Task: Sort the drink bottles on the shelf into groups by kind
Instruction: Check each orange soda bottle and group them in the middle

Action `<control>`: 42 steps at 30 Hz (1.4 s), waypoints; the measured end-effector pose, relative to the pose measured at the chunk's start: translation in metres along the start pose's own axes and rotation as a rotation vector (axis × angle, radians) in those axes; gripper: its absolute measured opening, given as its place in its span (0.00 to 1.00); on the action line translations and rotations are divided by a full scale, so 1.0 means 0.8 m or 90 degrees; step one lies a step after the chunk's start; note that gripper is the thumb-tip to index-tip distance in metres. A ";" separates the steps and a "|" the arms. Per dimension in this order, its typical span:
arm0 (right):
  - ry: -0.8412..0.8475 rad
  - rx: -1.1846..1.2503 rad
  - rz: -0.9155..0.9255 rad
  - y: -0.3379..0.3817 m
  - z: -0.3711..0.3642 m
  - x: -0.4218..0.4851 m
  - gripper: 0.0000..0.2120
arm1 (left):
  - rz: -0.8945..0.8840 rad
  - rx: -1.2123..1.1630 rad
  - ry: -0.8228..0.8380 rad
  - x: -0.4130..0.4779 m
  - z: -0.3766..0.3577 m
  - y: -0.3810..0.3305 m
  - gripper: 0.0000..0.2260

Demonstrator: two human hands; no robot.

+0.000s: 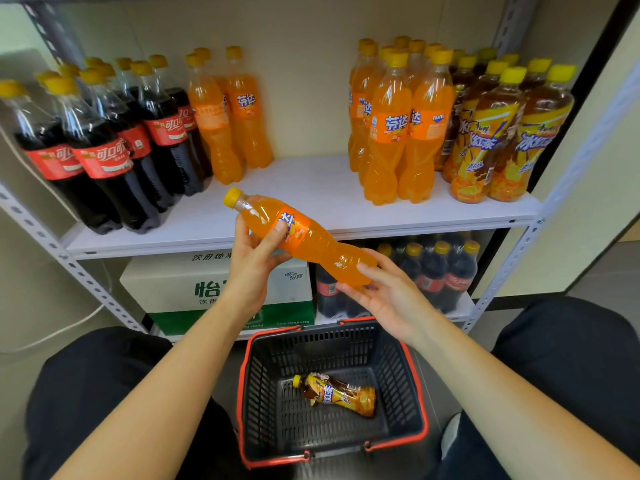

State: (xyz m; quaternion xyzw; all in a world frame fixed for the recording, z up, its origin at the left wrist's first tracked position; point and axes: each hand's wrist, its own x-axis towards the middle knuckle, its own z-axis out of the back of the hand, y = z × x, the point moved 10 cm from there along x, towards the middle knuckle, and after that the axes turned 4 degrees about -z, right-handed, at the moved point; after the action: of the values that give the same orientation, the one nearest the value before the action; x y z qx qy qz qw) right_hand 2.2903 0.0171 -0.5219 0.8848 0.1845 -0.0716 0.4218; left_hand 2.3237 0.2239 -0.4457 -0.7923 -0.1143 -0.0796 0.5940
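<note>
The shelf [311, 183] is mostly sorted: colas [104, 150] stand at the left, a few stray orange sodas [239, 109] are just beside them, the main orange group [394, 126] is right of the bare middle, and teas [495, 133] are at the far right. Below, the basket [258, 382] holds one tea bottle [339, 393] lying on its side. Both hands hold the orange bottle [304, 237] tilted in front of the shelf edge. The left hand [252, 268] wraps its labelled upper part and the right hand [384, 289] cups its base with thumb on top. It seems this bottle is on its way to its kind, so the next move is likely rightward, standing it upright beside the main orange group without knocking those in front.
</note>
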 end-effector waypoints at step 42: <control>-0.043 -0.775 0.261 0.022 -0.003 0.003 0.36 | -0.147 0.252 0.178 -0.026 -0.059 -0.038 0.08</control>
State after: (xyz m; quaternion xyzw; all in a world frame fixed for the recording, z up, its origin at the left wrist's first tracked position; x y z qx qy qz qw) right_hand 2.2995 0.0095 -0.5082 0.5019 0.0059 0.0998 0.8592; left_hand 2.2960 0.1853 -0.4099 -0.6239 -0.1338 -0.2314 0.7343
